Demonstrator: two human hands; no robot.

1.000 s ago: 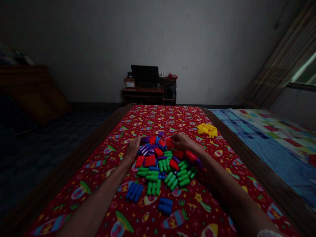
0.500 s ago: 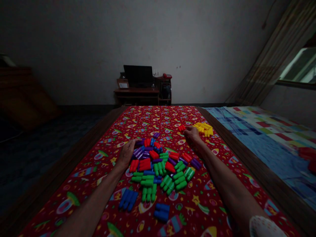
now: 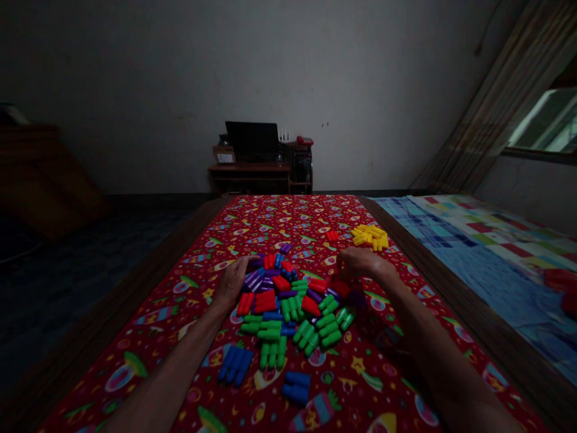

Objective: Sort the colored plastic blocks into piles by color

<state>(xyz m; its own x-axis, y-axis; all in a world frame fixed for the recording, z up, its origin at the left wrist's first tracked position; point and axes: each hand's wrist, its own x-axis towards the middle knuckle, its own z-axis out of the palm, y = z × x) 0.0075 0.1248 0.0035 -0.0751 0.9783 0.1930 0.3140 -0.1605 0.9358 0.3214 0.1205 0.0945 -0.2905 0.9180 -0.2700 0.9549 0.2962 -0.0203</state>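
Observation:
A mixed pile of plastic building blocks, each shaped like joined finger-like tubes, lies on the patterned red cloth. My left hand (image 3: 233, 278) rests against the pile's left side, fingers stretched out toward purple blocks (image 3: 255, 280). My right hand (image 3: 360, 263) hovers above the pile's right edge, fingers bent downward and partly blurred, with no block visible in them. Under it, in shadow, is a red block (image 3: 341, 289). Farther back, a single red block (image 3: 332, 236) lies apart, left of a group of yellow blocks (image 3: 370, 236). Green blocks (image 3: 305, 337) fill the pile's near side.
Two blue blocks, one at the left (image 3: 235, 365) and one at the right (image 3: 296, 387), lie nearest me. The red cloth (image 3: 180, 337) covers a long table with wooden edges. Beyond it stands a desk with a monitor (image 3: 252, 141). A bed with a checked cover (image 3: 451, 234) is on the right.
My right hand has let go of the red block beside the yellow group and come back toward me, over the pile's right edge. The left hand has stayed put.

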